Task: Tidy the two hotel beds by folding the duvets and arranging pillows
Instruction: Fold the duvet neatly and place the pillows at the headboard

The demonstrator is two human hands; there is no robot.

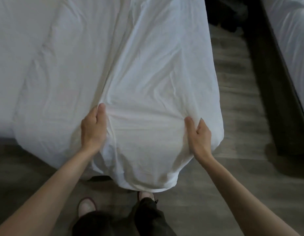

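A white duvet point(148, 79) covers the near bed and hangs over its foot end, down to the floor by my feet. My left hand point(93, 128) grips a bunched fold of the duvet, thumb on top and fingers tucked under the cloth. My right hand point(198, 135) grips the duvet further right, thumb on the fabric and fingers curled behind it. The cloth is pulled into creases between both hands. A second bed point(294, 40) with white bedding shows at the right edge. No pillows are in view.
Grey wood-look floor point(236, 103) runs in the aisle between the beds. The second bed's dark frame point(270, 86) borders the aisle on the right. My feet in pale shoes point(86, 206) stand at the foot of the near bed.
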